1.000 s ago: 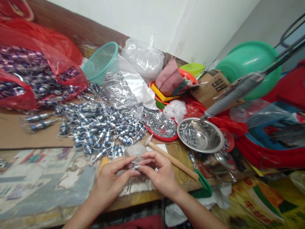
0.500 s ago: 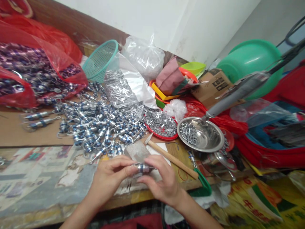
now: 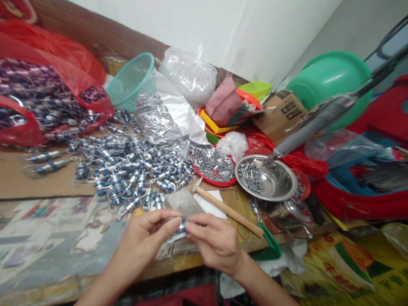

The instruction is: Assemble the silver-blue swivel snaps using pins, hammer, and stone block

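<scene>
My left hand (image 3: 149, 233) pinches one end of a silver metal hook anchor bolt (image 3: 182, 226) with a blue band. The fingers of my right hand (image 3: 214, 240) close on its other end, so both ends are partly hidden. A flat, pale metal part juts out below the fingers. Just behind my hands lies a grey block (image 3: 183, 202). A hammer (image 3: 228, 211) with a wooden handle rests to the right of it. Beyond my left hand spreads a heap of similar silver-and-blue hook anchors (image 3: 134, 165).
A red tray (image 3: 219, 183) holds small metal pieces, beside a steel bowl (image 3: 280, 193) with pins. Further back are a teal basket (image 3: 130, 80), a clear plastic bag (image 3: 188, 74) and a green basin (image 3: 331, 80). A red bag (image 3: 79, 63) of anchors stands left.
My right hand's fingers, apart around the bolt before, have closed on its right end. The bolt has shifted slightly left, and less of it shows. The view has moved a little.
</scene>
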A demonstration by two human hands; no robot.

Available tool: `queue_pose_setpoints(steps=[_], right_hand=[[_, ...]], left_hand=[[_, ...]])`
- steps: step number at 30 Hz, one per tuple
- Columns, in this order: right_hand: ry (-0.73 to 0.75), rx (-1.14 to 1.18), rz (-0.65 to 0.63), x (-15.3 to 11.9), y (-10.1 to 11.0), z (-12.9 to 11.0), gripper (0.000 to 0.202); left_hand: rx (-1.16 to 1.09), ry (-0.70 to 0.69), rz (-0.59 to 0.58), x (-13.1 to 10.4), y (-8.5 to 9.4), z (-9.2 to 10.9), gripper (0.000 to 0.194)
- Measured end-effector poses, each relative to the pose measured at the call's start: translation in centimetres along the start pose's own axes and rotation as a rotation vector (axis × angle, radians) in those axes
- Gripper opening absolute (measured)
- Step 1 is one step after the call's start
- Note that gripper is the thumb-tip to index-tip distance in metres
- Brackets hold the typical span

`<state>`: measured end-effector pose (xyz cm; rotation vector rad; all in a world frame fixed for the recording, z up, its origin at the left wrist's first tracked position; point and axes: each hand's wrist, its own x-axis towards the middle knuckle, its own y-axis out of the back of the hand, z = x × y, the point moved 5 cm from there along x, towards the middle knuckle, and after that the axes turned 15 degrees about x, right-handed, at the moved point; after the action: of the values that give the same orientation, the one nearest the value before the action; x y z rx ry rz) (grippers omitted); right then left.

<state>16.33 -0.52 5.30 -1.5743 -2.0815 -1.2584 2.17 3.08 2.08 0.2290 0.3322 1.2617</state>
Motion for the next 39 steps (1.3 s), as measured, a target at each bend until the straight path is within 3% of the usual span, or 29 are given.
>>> queue_pose_setpoints(steps=[2,6,11,15,20,24,28,31,34,39], right_hand=[[-0.107,0.068,0.044,0.1,-0.1,0.1,0.019],[-0.352,0.1,-0.063,1.0,0.7,2.4,0.012],[-0.651,-0.586,-0.082,2.7,6.3,10.9,0.029],[-0.747,-0.644,-0.181,3.7,7.6,16.4,0.032],[-0.783,-0.589,-0.227,4.3,7.8,18.8,0.036],[-0.778,-0.487,-0.156,4.3,8.4,18.0,0.022],[-0.761,-0.306,-0.107,3.6,6.3,13.2,0.021],[-0.718,0.07,-0.193,3.2,2.4,8.4,0.011],[-0.608,0.179,-0.362,3.7,-0.4,5.0,0.011],[-0.61,0.151,-0.525,4.6,-1.5,4.5,0.013]], left_hand=[[-0.124,0.095,0.009,-0.2,-0.4,-0.9,0.034],[-0.257,0.153,-0.029,-0.2,-1.2,-2.0,0.059],[-0.35,0.207,-0.135,0.3,-1.4,-2.1,0.068],[-0.392,0.195,-0.245,0.7,-1.6,-2.0,0.065],[-0.447,0.198,-0.28,1.3,-1.7,-2.7,0.067],[-0.467,0.228,-0.21,1.8,-1.2,-3.2,0.073],[-0.481,0.232,-0.2,1.9,-1.0,-3.3,0.076],[-0.491,0.237,-0.21,1.9,-1.1,-3.3,0.075],[-0.477,0.224,-0.216,1.9,-1.2,-3.3,0.074],[-0.467,0.21,-0.217,1.7,-1.2,-3.5,0.074]])
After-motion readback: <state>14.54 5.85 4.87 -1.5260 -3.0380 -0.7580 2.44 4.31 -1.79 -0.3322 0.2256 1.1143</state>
